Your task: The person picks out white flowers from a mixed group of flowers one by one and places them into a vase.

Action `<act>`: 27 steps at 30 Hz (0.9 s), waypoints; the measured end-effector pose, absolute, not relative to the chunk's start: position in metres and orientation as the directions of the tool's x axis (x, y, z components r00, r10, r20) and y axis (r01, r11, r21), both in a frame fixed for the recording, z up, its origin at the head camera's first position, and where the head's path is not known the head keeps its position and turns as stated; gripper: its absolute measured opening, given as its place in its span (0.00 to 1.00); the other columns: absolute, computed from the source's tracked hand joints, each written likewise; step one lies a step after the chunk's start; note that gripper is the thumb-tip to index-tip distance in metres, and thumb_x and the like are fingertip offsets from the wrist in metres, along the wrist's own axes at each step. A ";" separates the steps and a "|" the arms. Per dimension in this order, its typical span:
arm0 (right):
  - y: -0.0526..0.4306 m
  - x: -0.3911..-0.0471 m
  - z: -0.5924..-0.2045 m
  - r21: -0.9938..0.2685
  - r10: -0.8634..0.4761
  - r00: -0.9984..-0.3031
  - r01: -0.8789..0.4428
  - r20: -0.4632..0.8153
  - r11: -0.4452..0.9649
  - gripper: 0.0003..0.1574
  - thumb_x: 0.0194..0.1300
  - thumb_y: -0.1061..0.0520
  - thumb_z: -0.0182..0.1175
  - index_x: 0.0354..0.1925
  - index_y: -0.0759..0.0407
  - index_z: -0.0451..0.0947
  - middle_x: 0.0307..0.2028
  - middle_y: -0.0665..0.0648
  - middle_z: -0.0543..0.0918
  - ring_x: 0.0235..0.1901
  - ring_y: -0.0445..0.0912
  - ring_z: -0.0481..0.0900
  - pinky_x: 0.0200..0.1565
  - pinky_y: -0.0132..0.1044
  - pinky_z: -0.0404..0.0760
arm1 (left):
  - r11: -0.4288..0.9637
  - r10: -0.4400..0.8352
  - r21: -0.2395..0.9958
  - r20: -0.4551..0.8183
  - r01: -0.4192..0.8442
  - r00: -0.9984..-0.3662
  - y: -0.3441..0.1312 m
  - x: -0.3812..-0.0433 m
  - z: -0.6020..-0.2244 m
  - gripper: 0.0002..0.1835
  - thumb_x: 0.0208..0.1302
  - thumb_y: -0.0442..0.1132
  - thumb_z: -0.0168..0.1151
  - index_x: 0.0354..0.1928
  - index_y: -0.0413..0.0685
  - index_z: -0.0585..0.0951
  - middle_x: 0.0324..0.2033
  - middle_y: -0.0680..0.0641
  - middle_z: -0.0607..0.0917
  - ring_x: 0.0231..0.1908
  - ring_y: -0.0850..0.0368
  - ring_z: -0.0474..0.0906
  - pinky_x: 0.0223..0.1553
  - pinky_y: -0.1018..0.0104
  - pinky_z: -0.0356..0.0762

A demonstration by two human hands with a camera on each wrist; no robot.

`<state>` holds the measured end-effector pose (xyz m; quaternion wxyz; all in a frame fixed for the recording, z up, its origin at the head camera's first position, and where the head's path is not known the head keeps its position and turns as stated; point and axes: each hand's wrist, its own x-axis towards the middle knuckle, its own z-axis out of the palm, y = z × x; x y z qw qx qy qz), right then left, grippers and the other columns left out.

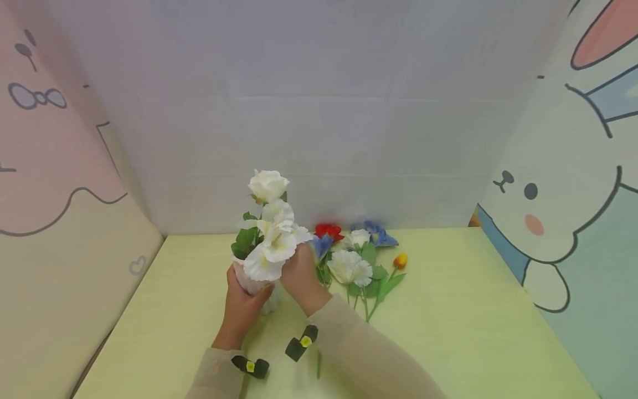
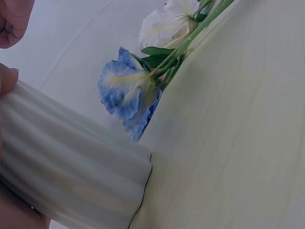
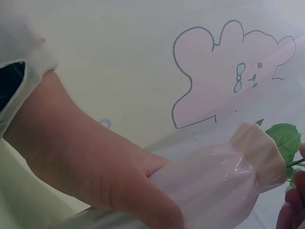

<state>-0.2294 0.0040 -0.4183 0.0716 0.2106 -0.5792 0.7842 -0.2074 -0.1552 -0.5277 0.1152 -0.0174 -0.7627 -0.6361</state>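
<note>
Vase (image 3: pixel 214 183) braced at stem entry

Your left grip (image 1: pixel 243 303) is wrapped around the fluted vase on the worktop (image 1: pixel 448 310), presumably steadying it while your right grip (image 1: pixel 303 277) appears to pinch a stem (image 3: pixel 297 162) by the mouth. White iris (image 1: pixel 276 245) petals mask that pinch from the head camera; the right wrist view crops it.

The left grip (image 3: pixel 128 179) holds the ribbed vase (image 3: pixel 209 188). Just beside its frilled rim (image 3: pixel 262 155), the right grip (image 3: pixel 295 198) pinches a leafy stem (image 3: pixel 296 162). A pink cartoon (image 3: pixel 209 76) marks the wall (image 3: pixel 119 52) behind.
</note>
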 end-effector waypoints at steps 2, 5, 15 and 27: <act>0.007 -0.229 -0.420 -0.877 -0.077 -0.875 -0.480 0.479 -0.005 0.24 0.55 0.74 0.44 0.43 0.73 0.83 0.38 0.59 0.88 0.42 0.40 0.80 0.46 0.35 0.81 | 0.192 -0.123 0.966 0.201 0.175 -0.972 -0.155 -0.208 -0.528 0.53 0.60 0.37 0.76 0.77 0.52 0.50 0.67 0.42 0.67 0.60 0.45 0.67 0.61 0.46 0.64; 0.008 -0.229 -0.423 -0.871 -0.038 -0.879 -0.476 0.475 0.122 0.24 0.50 0.75 0.47 0.42 0.74 0.84 0.36 0.63 0.87 0.38 0.44 0.80 0.44 0.43 0.83 | 0.194 -0.131 0.966 0.200 0.173 -0.971 -0.155 -0.208 -0.528 0.52 0.59 0.37 0.76 0.77 0.51 0.50 0.65 0.40 0.68 0.59 0.44 0.68 0.60 0.46 0.64; 0.005 -0.223 -0.430 -0.900 0.007 -0.901 -0.434 0.434 0.037 0.24 0.48 0.76 0.49 0.45 0.73 0.80 0.39 0.62 0.82 0.38 0.49 0.78 0.41 0.40 0.79 | 0.206 -0.132 0.967 0.181 0.151 -0.975 -0.156 -0.210 -0.530 0.53 0.59 0.38 0.75 0.77 0.49 0.49 0.66 0.39 0.67 0.61 0.42 0.66 0.62 0.43 0.62; -0.001 -0.224 -0.414 -0.949 0.086 -0.945 -0.311 0.315 0.059 0.14 0.53 0.73 0.51 0.40 0.68 0.75 0.34 0.57 0.77 0.32 0.46 0.77 0.32 0.36 0.77 | 0.205 -0.120 0.973 0.130 0.104 -0.984 -0.155 -0.208 -0.524 0.52 0.61 0.40 0.75 0.77 0.53 0.49 0.64 0.40 0.67 0.62 0.42 0.67 0.63 0.43 0.63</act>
